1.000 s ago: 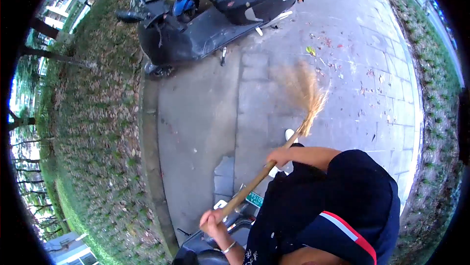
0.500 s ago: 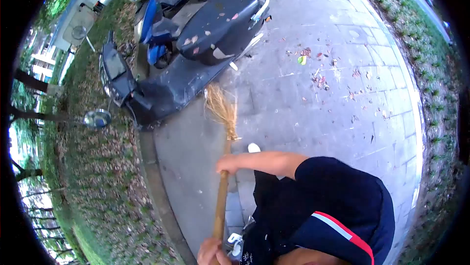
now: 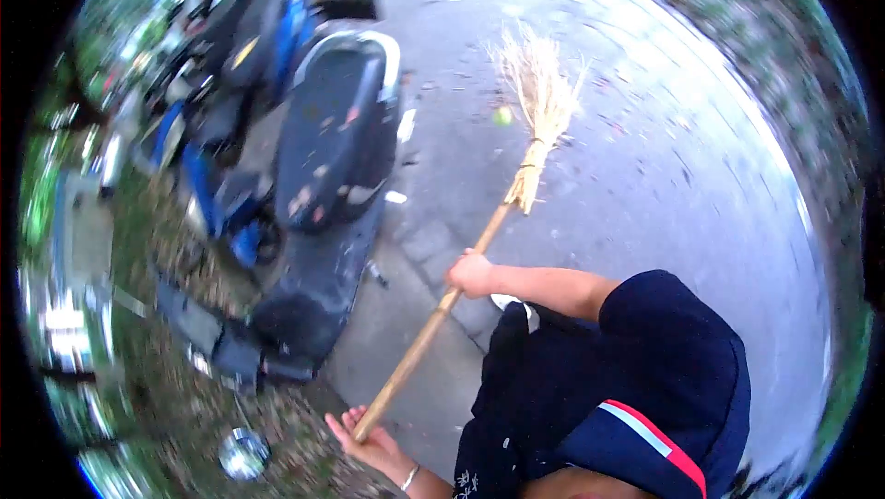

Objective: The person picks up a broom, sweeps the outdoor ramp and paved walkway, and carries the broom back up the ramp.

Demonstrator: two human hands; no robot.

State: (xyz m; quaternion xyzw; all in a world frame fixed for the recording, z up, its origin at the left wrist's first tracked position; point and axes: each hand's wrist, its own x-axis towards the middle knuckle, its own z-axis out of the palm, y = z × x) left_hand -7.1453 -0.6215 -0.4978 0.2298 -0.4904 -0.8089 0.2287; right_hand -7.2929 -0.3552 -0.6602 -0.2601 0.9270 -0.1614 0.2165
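Observation:
A straw broom with a pale wooden handle (image 3: 419,349) reaches diagonally up and right across my view. Its bristle head (image 3: 542,93) is over the paving, slightly blurred; I cannot tell whether the tips touch it. My right hand (image 3: 472,275) is closed around the upper part of the handle, below the binding. At the handle's lower end is my left hand (image 3: 373,444), loosely holding it against the palm with some fingers stretched out. A bracelet (image 3: 410,477) circles the left wrist. A yellow-green leaf (image 3: 502,115) lies beside the bristles.
A dark scooter (image 3: 332,148) stands close on the left, its round mirror (image 3: 245,453) near my left hand. More blurred scooters (image 3: 249,29) are parked behind it. Scattered leaves lie on the grey pavement (image 3: 645,213), and a planted strip (image 3: 737,47) borders it on the right.
The broom head has swung right, away from the scooter and over the paving near the leaves. My left hand's fingers have loosened on the handle end. The view has turned and blurred.

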